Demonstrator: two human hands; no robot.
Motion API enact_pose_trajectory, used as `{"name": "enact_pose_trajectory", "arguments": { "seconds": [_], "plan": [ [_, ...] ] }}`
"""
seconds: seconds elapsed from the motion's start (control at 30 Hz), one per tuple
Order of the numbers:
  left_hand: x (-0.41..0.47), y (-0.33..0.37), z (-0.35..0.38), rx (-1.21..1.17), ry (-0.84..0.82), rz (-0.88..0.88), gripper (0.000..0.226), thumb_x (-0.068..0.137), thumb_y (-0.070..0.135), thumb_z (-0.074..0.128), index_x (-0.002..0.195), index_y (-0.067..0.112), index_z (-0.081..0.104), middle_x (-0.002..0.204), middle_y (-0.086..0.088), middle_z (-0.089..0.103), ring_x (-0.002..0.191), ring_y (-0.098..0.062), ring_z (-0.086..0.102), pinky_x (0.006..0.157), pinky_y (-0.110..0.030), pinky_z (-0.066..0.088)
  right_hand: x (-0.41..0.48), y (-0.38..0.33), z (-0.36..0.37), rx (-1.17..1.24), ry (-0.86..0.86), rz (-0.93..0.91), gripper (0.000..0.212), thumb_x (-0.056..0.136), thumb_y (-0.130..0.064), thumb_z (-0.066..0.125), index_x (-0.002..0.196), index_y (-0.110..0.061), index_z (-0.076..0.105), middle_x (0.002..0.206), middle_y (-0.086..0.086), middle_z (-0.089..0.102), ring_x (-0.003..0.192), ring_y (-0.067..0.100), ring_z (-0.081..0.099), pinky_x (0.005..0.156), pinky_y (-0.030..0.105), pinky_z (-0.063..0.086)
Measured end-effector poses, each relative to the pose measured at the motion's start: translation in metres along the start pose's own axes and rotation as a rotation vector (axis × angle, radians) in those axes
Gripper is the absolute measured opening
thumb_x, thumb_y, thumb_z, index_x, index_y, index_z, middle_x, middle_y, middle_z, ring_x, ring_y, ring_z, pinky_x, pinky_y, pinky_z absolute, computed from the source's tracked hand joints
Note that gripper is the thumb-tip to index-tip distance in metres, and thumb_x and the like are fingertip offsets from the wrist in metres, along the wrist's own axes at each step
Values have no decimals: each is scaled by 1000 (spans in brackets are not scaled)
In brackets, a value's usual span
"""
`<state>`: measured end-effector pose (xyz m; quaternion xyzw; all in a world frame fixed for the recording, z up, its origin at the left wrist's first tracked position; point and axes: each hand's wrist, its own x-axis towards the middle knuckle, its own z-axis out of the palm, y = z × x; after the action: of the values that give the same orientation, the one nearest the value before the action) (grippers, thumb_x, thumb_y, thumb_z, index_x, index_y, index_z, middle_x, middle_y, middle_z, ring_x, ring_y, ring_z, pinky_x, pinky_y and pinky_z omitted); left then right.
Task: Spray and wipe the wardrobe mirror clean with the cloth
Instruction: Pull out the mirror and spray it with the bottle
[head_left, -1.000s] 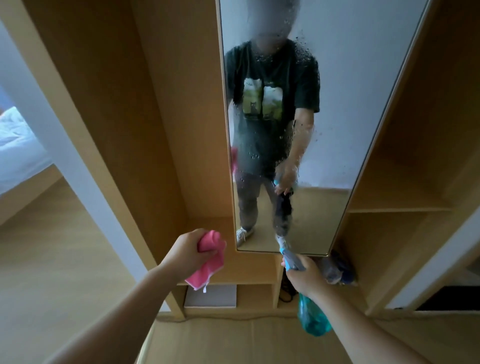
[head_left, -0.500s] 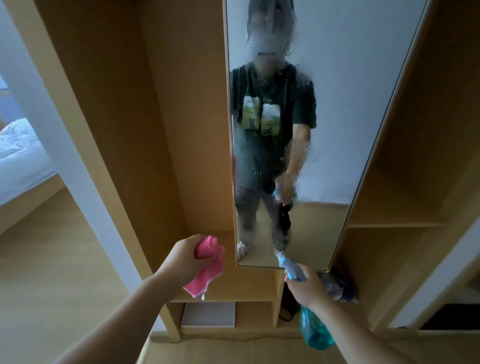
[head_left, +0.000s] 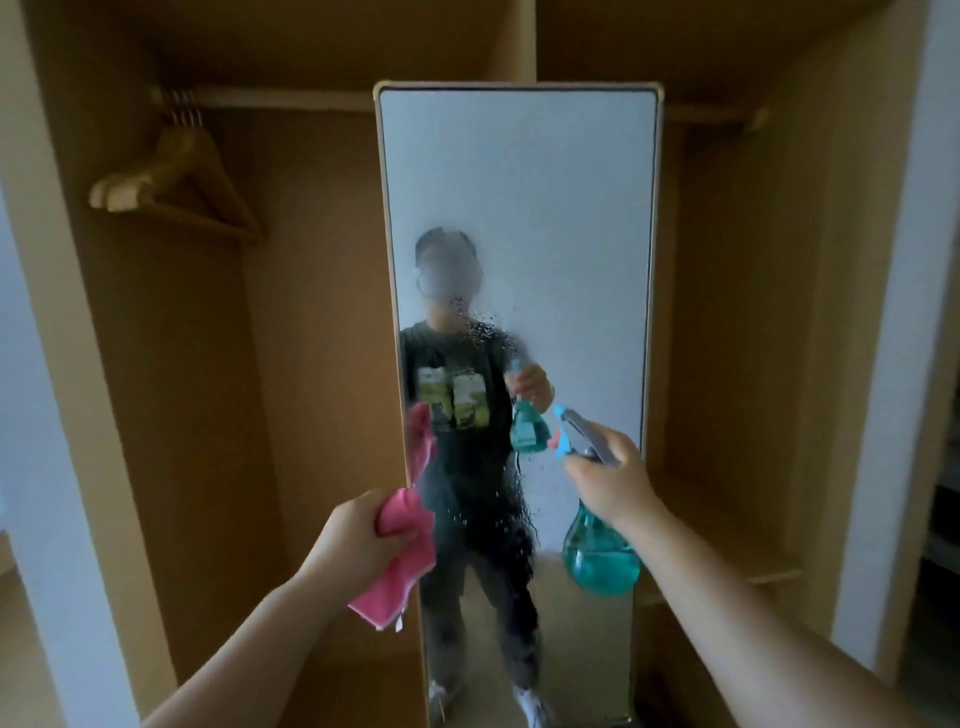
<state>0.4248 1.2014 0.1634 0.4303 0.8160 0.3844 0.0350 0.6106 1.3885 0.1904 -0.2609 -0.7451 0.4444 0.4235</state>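
Observation:
A tall wardrobe mirror (head_left: 571, 234) with a thin wooden frame stands upright in the middle of the view. Droplets and wet streaks cover its middle and lower glass; the upper part looks dry. My left hand (head_left: 358, 540) is closed around a bunched pink cloth (head_left: 400, 577), held just in front of the mirror's left edge. My right hand (head_left: 610, 478) grips a teal spray bottle (head_left: 600, 561) by its grey trigger head, nozzle tilted up and left toward the glass. The mirror reflects a person with both items.
The open wooden wardrobe (head_left: 291, 338) surrounds the mirror. Several wooden hangers (head_left: 171, 182) hang from a rail at upper left. A shelf (head_left: 727, 530) sits low in the right compartment. A white wall edge (head_left: 883, 364) runs down the right side.
The view has tilted up from the mirror's bottom to its full height. Both hands rose, and the spray bottle moved from the lower edge up to mid-mirror level.

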Motion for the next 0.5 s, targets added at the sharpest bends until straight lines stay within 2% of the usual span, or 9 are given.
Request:
{"name": "enact_pose_trajectory", "arguments": {
  "seconds": [0.1, 0.2, 0.3, 0.37, 0.43, 0.5],
  "plan": [
    [4, 18, -9, -28, 3, 63, 7, 87, 19, 69, 87, 22, 62, 74, 7, 66, 61, 6, 63, 48, -11, 45, 6, -14, -3, -52, 23, -51, 19, 88, 1, 51, 100, -8, 64, 64, 1, 41, 42, 2, 36, 38, 13, 31],
    [5, 26, -15, -56, -1, 100, 6, 88, 14, 67, 89, 17, 62, 74, 5, 66, 60, 16, 60, 49, -4, 44, 3, -18, -5, -71, 45, -53, 16, 87, 3, 49, 94, -2, 63, 63, 1, 41, 42, 5, 34, 37, 14, 30],
    [6, 28, -21, -20, -2, 129, 6, 88, 22, 68, 87, 24, 62, 76, 8, 67, 63, 6, 63, 50, -10, 44, -3, -20, -6, -64, 53, -35, 15, 86, 3, 49, 87, -2, 63, 66, 5, 47, 47, 8, 39, 40, 16, 30],
    [8, 30, -24, -15, 6, 157, 8, 87, 25, 68, 85, 28, 61, 76, 9, 67, 68, 1, 63, 56, -12, 43, -8, -20, -7, -70, 64, -13, 14, 85, 2, 50, 85, -3, 63, 76, 13, 52, 59, 16, 43, 46, 21, 34],
    [11, 34, -24, -18, 2, 196, 9, 87, 25, 69, 84, 28, 61, 78, 10, 67, 72, -1, 63, 60, -15, 45, -15, -22, -10, -74, 79, -2, 18, 85, 2, 51, 83, -10, 65, 79, 18, 52, 60, 18, 43, 50, 24, 35],
    [13, 41, -19, -29, -22, 242, 9, 86, 25, 68, 86, 29, 60, 80, 10, 68, 73, -3, 64, 62, -16, 46, -22, -22, -17, -77, 71, 22, 17, 86, 1, 52, 91, -8, 66, 80, 24, 49, 66, 22, 44, 57, 28, 36]
  ]
}}
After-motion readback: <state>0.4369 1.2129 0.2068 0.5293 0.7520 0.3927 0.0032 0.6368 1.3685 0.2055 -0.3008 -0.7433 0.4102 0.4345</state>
